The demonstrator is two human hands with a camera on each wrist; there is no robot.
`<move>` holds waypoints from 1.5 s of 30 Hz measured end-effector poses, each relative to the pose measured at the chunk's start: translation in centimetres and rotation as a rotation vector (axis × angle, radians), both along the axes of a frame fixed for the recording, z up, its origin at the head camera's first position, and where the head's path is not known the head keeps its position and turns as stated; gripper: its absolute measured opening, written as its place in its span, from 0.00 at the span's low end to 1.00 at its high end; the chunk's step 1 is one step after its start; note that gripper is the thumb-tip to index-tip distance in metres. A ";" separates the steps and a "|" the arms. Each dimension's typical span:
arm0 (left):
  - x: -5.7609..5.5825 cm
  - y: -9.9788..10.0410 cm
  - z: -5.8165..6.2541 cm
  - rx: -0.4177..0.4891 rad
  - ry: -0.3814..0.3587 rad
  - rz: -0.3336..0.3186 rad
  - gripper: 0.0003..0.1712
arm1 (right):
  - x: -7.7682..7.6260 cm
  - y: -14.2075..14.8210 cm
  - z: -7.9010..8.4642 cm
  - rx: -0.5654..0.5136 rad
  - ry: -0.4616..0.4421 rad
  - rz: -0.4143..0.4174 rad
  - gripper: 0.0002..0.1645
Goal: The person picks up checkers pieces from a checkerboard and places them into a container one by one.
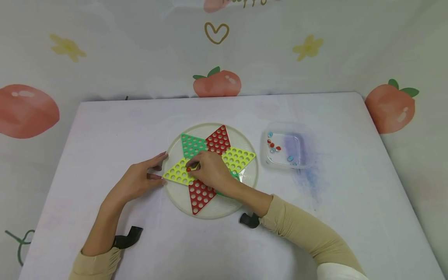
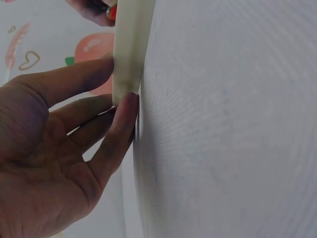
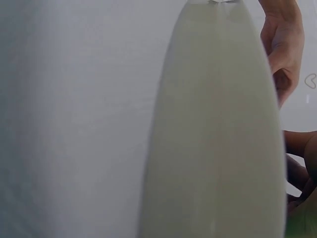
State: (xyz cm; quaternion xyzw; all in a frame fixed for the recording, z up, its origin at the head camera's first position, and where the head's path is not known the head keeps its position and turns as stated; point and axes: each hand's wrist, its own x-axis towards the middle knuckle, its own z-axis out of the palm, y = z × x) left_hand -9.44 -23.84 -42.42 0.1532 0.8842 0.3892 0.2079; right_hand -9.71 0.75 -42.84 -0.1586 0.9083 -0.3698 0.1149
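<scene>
A round, pale Chinese checkers board (image 1: 241, 202) bears a star of red, yellow and green points full of holes. Over the star's left yellow point, my right hand (image 1: 213, 169) pinches a red marble (image 1: 188, 169) between thumb and fingertips. My left hand (image 1: 134, 181) is at the board's left edge, its fingers extended. In the left wrist view, its fingertips (image 2: 128, 106) touch the board's thick side (image 2: 131, 44). The board's side (image 3: 218, 124) covers much of the right wrist view, partly hiding my right hand (image 3: 309, 158).
A clear plastic container (image 1: 306, 155) stands right of the board, holding several red and bluish marbles. A blue smudge (image 1: 309, 181) marks the white tablecloth (image 1: 343, 186) around it. A fabric backdrop with printed fruit (image 1: 217, 83) hangs behind the table.
</scene>
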 end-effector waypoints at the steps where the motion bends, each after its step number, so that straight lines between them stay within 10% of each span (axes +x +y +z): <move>1: 0.0 0.0 0.0 -0.002 0.000 0.001 0.45 | 0.0 0.0 0.0 0.002 0.004 -0.002 0.08; 17: 0.1 0.0 -0.3 0.003 -0.004 -0.001 0.45 | -0.3 1.2 0.3 -0.221 -0.171 -0.033 0.07; 45: 0.0 0.1 0.0 -0.015 -0.011 0.001 0.46 | -0.5 4.0 1.6 -0.413 -0.182 -0.089 0.09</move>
